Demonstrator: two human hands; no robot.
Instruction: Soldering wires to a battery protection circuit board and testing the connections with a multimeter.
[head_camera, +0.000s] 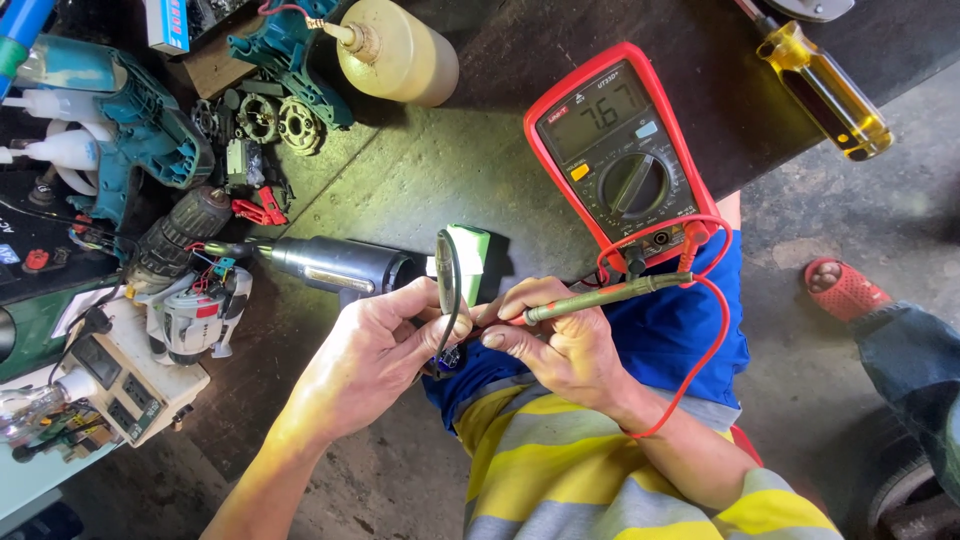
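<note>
A dark, stained workbench (440, 170) carries a red multimeter (620, 150). Left of the multimeter lie a yellowish bottle (400, 50), teal tool housings (150, 130) and a grey drill body (340, 265). Right of it rests a yellow-handled screwdriver (830, 90).

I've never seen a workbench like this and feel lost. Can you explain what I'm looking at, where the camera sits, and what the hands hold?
The one picture comes from a camera on the person's head, looking down at a dark bench. The left hand grips a small part with a black probe against it. The right hand holds a second probe on a red lead. Both leads run to a red meter resting at the bench edge. Around lie a yellow screwdriver, a squeeze bottle and taken-apart teal drill parts.
</note>
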